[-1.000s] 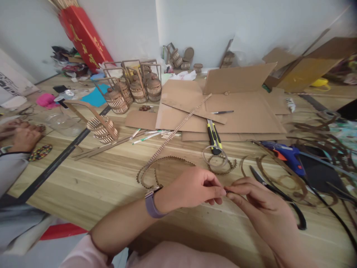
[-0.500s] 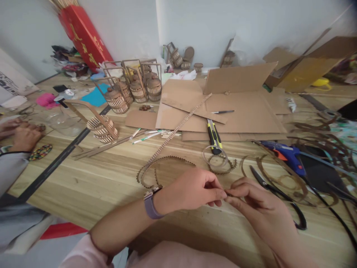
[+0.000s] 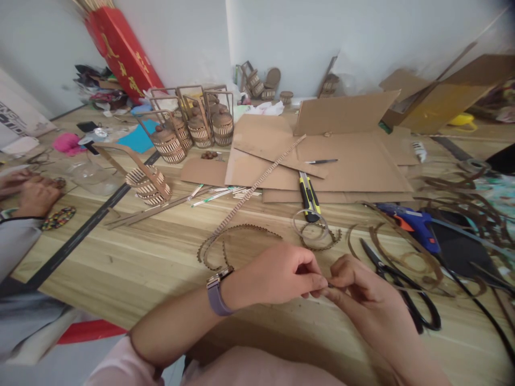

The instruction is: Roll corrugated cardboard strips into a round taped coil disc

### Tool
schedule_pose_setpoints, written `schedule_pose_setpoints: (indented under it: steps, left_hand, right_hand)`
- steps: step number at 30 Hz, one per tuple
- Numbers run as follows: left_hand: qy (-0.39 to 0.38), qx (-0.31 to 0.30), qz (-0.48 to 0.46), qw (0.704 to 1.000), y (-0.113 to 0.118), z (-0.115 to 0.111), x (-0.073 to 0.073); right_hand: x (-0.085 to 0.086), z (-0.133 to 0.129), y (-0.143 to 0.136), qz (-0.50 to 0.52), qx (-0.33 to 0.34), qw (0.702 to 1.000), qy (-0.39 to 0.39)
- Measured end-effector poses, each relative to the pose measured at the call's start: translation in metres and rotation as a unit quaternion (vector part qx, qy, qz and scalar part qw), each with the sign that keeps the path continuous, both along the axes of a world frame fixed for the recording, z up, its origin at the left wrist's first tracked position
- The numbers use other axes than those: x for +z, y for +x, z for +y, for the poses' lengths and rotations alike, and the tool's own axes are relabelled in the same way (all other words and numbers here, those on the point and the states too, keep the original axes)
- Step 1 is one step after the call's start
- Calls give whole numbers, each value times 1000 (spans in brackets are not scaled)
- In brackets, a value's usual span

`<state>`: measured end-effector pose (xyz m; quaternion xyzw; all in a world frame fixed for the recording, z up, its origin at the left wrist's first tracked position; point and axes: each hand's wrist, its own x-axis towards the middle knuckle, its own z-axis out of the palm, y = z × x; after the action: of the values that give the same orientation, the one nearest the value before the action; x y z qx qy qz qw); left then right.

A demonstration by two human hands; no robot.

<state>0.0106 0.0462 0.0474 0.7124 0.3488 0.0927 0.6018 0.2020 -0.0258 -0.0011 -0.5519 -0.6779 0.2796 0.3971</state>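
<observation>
At the near side of the pale wooden table [image 3: 132, 279], our left hand [image 3: 277, 276] and right hand [image 3: 368, 300] pinch a small, mostly hidden brown piece [image 3: 329, 284], seemingly adjusting it, the next move likely needing steadiness.

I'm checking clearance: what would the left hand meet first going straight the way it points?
The left hand would probably meet the right hand, at its fingertips and the tiny piece they seem to pinch; depth is unclear.

Your small dark piece [image 3: 330, 286], mostly hidden, pinched between left grip [image 3: 277, 273] and right grip [image 3: 368, 303], over the tabletop [image 3: 156, 260], outline unclear.
</observation>
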Motion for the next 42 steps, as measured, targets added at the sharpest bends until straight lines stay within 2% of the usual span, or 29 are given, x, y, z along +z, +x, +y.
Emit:
schedule_pose_setpoints:
  steps: [4, 7, 11, 17, 22, 29, 42]
  left_hand:
    - [55, -4, 14, 998, 0, 1, 2]
    - [50, 23, -2, 998, 2, -1, -2]
    - [52, 65, -24, 996, 4, -4, -6]
    - [35, 99, -33, 994, 3, -4, -6]
    - [37, 108, -26, 993, 4, -3, -6]
    - [-5, 85, -37, 996, 4, 1, -7]
    - [18, 80, -5, 997, 6, -1, -6]
  right_hand:
    - [-1, 0, 2, -58, 11, 998, 27]
    - [-2, 0, 2, -86, 14, 995, 53]
    - [0, 1, -1, -108, 6, 986, 124]
    - [4, 2, -4, -118, -5, 976, 182]
    - [-1, -1, -5, -143, 2, 972, 186]
    - [-6, -2, 3, -140, -40, 975, 168]
    - [-6, -1, 3, -137, -42, 982, 127]
